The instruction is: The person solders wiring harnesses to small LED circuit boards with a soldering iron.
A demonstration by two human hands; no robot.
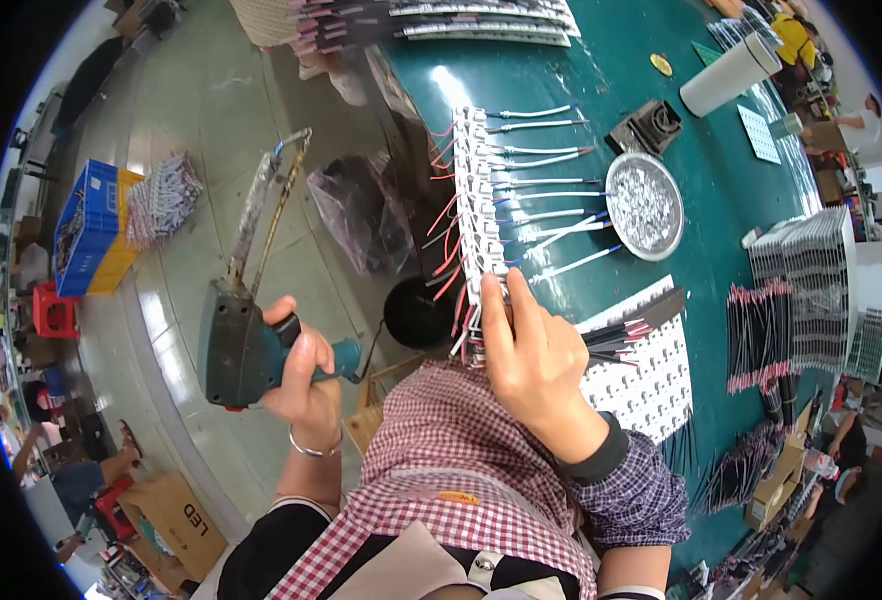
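Note:
My left hand (306, 375) is wrapped round the handle of a dark green soldering gun (233, 345), held over the floor left of the table. Its long thin tip and a tube beside it point up and away. My right hand (541, 365) presses its fingertips against the near part of a row of small white pieces (476, 190). Its thumb is hidden, and I cannot make out what the fingers pinch. Red wires (448, 275) hang off the row's left side. White wires (546, 184) stick out to its right over the green table (561, 90).
A round metal bowl (673, 190) of small clear pieces stands right of the row, by a dark metal block (646, 128). A white bottle (729, 75) lies farther back. A white sheet (651, 385) carries black wires (616, 340). A black bucket (419, 312) stands beside the table.

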